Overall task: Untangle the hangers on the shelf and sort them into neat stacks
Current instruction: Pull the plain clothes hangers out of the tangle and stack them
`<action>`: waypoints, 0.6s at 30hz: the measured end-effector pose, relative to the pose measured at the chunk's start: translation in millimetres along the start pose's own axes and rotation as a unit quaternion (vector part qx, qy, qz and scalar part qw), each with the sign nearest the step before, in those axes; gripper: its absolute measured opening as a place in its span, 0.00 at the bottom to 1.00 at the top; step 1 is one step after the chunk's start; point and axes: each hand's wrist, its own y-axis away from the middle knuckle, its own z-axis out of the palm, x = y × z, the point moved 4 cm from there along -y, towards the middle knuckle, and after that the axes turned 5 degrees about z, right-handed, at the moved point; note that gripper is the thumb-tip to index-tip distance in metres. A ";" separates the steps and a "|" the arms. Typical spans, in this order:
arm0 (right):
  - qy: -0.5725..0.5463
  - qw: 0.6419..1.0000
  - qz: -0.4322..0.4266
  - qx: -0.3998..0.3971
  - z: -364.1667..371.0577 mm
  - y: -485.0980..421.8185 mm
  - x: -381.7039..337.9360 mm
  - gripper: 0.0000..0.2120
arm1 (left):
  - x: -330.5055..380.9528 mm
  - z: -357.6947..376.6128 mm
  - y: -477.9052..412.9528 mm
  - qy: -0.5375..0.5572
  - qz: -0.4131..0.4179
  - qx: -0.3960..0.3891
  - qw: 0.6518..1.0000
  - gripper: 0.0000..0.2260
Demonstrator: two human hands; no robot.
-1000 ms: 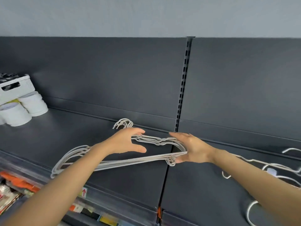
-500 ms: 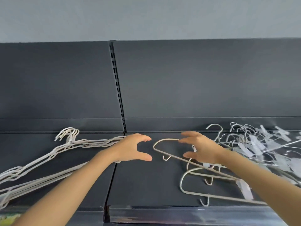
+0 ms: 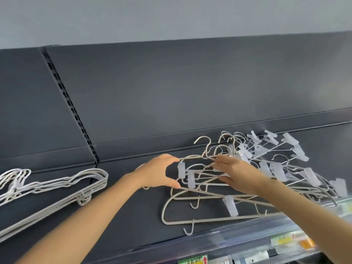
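Note:
A tangled heap of white hangers [image 3: 247, 180], some plain and some with clear clips, lies on the dark shelf [image 3: 123, 216] at the right. A neat stack of plain white hangers [image 3: 57, 189] lies at the left. My left hand [image 3: 158, 173] is at the heap's left edge, thumb and fingers spread in a C shape, fingertips touching a hanger's shoulder. My right hand [image 3: 236, 173] reaches into the heap with fingers extended, fingertips on the hanger wires. Neither hand has closed round a hanger.
The dark back panel [image 3: 171, 92] rises behind the shelf, with a slotted upright [image 3: 70, 103] at the left. A clear price rail [image 3: 238, 244] with labels runs along the shelf's front edge.
The view has swung right from the neat stack toward the tangled heap. Both hands have left the stack and moved right onto the heap's left side.

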 end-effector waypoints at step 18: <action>-0.029 0.995 0.089 0.042 -21.0 16.9 72.4 0.20 | 16.4 27.2 -72.3 -0.022 -0.048 -0.031 0.998 0.38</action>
